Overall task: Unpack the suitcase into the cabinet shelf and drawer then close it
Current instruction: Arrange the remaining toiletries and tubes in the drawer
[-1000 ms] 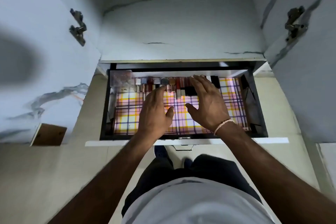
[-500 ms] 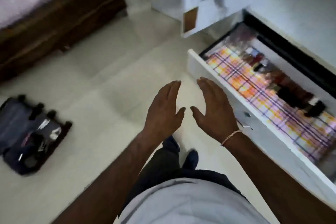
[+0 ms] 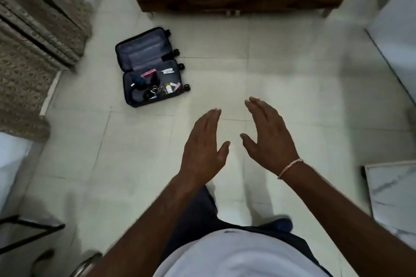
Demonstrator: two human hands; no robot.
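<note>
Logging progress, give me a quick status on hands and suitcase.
Left hand and right hand open, holding nothing. Suitcase open on floor, small items inside. Bare floor between.

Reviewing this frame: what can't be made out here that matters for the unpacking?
Head view only:
- Items in the suitcase: too small and blurred to identify.
- Cabinet drawer and shelf: out of frame; only a marbled panel shows, cut off by the right edge.
- Feet: mostly hidden under the torso, motion-blurred.
- Left hand and right hand: palms face away, apparently empty.
</note>
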